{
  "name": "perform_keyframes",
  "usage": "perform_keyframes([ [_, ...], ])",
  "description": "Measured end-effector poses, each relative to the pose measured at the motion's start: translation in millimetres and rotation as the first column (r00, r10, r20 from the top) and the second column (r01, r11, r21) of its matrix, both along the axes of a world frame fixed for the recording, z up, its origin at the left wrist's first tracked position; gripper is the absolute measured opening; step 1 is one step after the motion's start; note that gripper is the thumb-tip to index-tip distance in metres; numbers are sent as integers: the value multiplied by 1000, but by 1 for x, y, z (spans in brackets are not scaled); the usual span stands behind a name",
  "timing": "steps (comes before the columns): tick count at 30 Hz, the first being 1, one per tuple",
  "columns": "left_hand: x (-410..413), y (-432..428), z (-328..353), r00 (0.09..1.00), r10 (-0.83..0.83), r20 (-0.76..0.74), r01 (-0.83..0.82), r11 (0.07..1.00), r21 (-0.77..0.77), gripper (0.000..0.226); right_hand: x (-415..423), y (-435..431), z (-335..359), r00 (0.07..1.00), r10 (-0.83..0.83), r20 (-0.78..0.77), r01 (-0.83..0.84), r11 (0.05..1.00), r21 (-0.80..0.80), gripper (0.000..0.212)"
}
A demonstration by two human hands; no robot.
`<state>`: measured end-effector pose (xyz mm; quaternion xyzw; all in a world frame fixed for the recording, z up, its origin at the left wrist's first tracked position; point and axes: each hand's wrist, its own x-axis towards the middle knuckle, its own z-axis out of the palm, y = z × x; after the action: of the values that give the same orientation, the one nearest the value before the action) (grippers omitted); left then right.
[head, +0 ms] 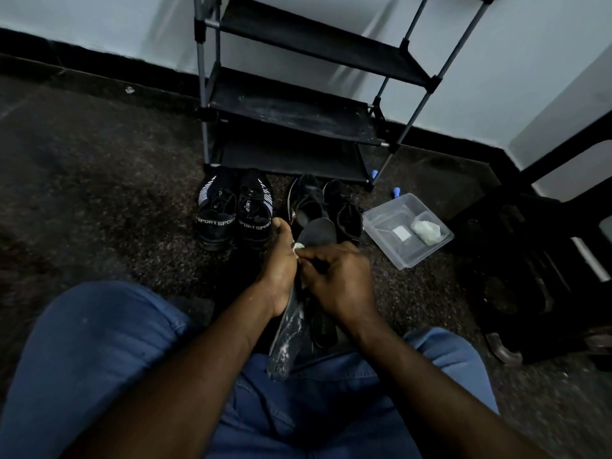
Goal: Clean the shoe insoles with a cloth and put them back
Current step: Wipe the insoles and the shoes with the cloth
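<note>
While steadying insoles (287,339) upright over the lap (331,392), grips them with left hand (281,263), fingers (282,231) curled round the edge; pinches cloth (299,248) in right hand (337,279), fingers bent tight, rubbing mid-length. Held close to shoes (311,200), probably for quick return.

At centre only a scrap of the cloth (299,247) shows; the right hand (337,283) covers the rest and the middle of the insole (319,231).

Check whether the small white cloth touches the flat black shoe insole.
Touching. The head view shows the right hand pinching the small white cloth against the left edge of the flat black shoe insole, no gap.
</note>
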<state>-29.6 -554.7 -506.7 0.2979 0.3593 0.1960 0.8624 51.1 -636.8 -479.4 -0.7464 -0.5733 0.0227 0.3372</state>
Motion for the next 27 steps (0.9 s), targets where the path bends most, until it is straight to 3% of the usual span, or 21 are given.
perform_keyframes([
  [6,1,-4,-9,997,50,66,-53,998,41,97,21,26,3,982,-187,28,188,981,-40,26],
  [18,1,7,-5,997,29,69,-28,1000,-11,115,-13,-6,1,998,-48,-46,50,998,31,18],
  [27,0,1,-8,993,10,114,-9,1000,-16,100,20,31,6,967,-255,-6,254,967,-36,20],
])
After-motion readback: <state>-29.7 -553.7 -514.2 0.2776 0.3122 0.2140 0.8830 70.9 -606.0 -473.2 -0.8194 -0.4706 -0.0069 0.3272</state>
